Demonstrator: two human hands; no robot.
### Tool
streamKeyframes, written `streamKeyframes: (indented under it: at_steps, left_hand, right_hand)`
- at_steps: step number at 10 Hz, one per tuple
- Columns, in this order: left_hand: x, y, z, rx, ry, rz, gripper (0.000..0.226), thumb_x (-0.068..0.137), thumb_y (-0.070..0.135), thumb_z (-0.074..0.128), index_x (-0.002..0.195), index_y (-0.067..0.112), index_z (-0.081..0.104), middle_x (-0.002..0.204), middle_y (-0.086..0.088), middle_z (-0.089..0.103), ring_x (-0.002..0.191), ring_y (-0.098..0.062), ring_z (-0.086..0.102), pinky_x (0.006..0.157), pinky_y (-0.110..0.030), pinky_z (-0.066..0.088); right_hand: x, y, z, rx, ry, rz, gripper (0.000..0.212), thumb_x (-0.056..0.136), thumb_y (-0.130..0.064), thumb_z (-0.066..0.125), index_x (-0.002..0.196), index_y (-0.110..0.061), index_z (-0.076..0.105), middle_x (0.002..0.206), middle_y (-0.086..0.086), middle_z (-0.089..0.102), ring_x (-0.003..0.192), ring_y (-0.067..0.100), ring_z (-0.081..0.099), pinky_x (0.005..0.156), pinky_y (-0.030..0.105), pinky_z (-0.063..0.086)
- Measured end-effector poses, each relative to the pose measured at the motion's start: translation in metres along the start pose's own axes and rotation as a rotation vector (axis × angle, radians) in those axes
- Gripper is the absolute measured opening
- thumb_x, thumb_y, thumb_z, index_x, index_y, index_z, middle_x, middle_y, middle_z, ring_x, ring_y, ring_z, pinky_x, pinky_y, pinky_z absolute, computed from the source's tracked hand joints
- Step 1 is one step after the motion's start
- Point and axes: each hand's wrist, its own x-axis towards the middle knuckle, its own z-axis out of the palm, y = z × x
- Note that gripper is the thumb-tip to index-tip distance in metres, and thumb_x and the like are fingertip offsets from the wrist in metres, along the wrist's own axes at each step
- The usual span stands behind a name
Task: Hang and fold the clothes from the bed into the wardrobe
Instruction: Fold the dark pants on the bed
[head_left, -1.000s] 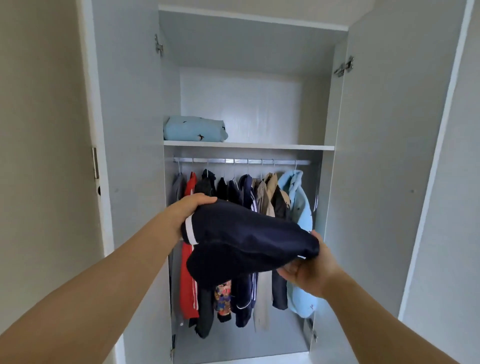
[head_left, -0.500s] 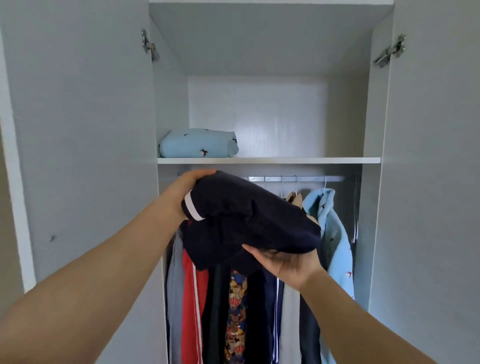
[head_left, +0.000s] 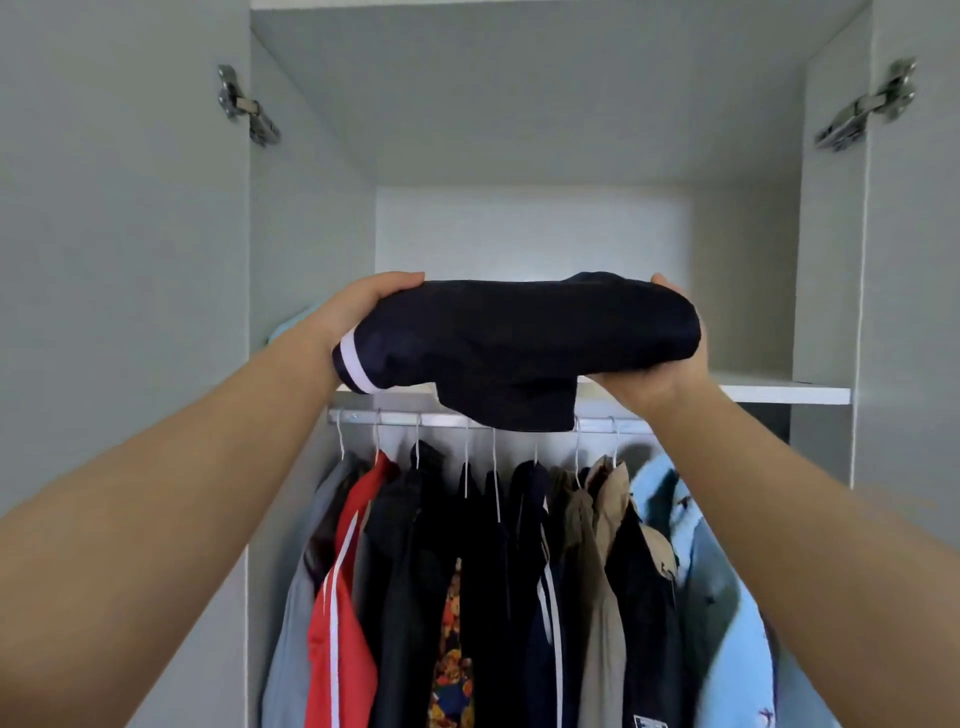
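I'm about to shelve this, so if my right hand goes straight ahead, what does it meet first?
Probably the front edge of the shelf: the right hand holds the garment with its palm level with that edge. Above it the way looks free to the back wall; depth is unclear.

Grey wardrobe (head_left: 519, 130) w/ both doors (head_left: 130, 260) open, daylit.

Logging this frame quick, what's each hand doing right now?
Left hand: grips the left end of the folded navy garment.
Right hand: grips its right end from below.
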Motion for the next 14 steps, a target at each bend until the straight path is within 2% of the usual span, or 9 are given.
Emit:
streamKeyframes:
  at_steps: [1,3,5,6,8,10,11,12,14]
  left_hand:
    - [0.032,0.004,0.001,0.105,0.016,-0.047,0.026,0.081,0.035,0.064,0.066,0.016,0.072,0.068,-0.002,0.071,0.058,-0.017,0.068,0.054,-0.022,0.053]
    - [0.115,0.016,0.009,0.072,-0.035,0.02,0.02,0.082,0.034,0.064,0.08,0.015,0.069,0.072,-0.001,0.072,0.061,-0.017,0.068,0.055,-0.022,0.054]
    - [0.192,0.029,0.019,0.023,-0.082,0.319,0.042,0.088,0.023,0.059,0.128,0.016,0.05,0.108,0.002,0.064,0.085,-0.006,0.066,0.073,-0.019,0.051]
    - [0.232,0.002,0.008,0.231,-0.113,0.258,0.048,0.089,0.022,0.057,0.135,0.016,0.045,0.128,0.0,0.054,0.105,-0.013,0.058,0.092,-0.023,0.043]
    - [0.256,-0.06,-0.004,0.893,-0.155,-0.233,0.038,0.077,0.039,0.068,0.105,0.013,0.069,0.105,-0.009,0.07,0.103,-0.027,0.064,0.1,-0.04,0.045]
    - [0.257,-0.05,0.012,1.405,-0.104,0.011,0.047,0.086,0.038,0.06,0.128,0.015,0.054,0.135,-0.003,0.049,0.12,-0.022,0.049,0.104,-0.033,0.034]
    - [0.241,-0.038,0.02,1.355,-0.072,0.284,0.043,0.09,0.032,0.054,0.132,0.024,0.046,0.136,0.001,0.042,0.114,-0.02,0.051,0.097,-0.03,0.036]
    - [0.224,-0.044,0.036,1.393,-0.328,0.172,0.039,0.099,0.035,0.033,0.131,0.019,0.051,0.139,0.003,0.045,0.123,-0.016,0.045,0.103,-0.026,0.028]
    - [0.232,-0.084,0.038,1.596,-0.248,0.141,0.043,0.101,0.035,0.021,0.124,0.017,0.053,0.136,-0.003,0.049,0.124,-0.021,0.043,0.105,-0.031,0.028]
  right_hand:
    - [0.034,-0.006,-0.006,-0.02,-0.032,-0.067,0.049,0.095,-0.028,0.034,0.061,-0.014,0.066,0.07,0.005,0.063,0.061,0.022,0.06,0.063,0.026,0.048]
    - [0.11,-0.009,-0.017,-0.034,0.126,-0.219,0.035,0.102,-0.022,0.022,0.081,-0.017,0.05,0.072,-0.003,0.062,0.066,0.012,0.058,0.052,0.02,0.053]
    - [0.164,-0.024,-0.035,-0.094,0.01,-0.347,0.034,0.097,-0.022,0.037,0.081,-0.02,0.067,0.063,-0.005,0.07,0.057,0.01,0.068,0.052,0.021,0.054]
    - [0.179,-0.017,-0.054,-0.308,0.156,-0.197,0.025,0.09,-0.01,0.039,0.081,-0.018,0.061,0.062,-0.001,0.069,0.055,0.016,0.067,0.05,0.022,0.053]
    - [0.186,0.002,-0.094,-1.091,0.46,0.317,0.013,0.085,-0.008,0.052,0.072,-0.007,0.055,0.052,0.011,0.058,0.033,0.021,0.055,0.032,0.016,0.042]
    - [0.199,-0.003,-0.069,-1.443,0.315,0.227,0.037,0.087,-0.023,0.057,0.122,-0.013,0.054,0.102,0.006,0.059,0.083,0.025,0.053,0.069,0.027,0.037]
    - [0.198,-0.004,-0.06,-1.621,0.03,0.276,0.035,0.085,-0.038,0.057,0.121,-0.037,0.053,0.107,-0.011,0.053,0.102,0.017,0.049,0.076,0.028,0.037]
    - [0.2,0.014,-0.063,-1.858,-0.211,0.404,0.03,0.092,-0.046,0.045,0.119,-0.037,0.057,0.124,-0.01,0.053,0.114,0.014,0.05,0.096,0.029,0.036]
    - [0.233,0.044,-0.081,-2.09,-0.222,0.319,0.041,0.099,-0.037,0.033,0.132,-0.02,0.051,0.143,0.001,0.044,0.13,0.02,0.04,0.105,0.031,0.026]
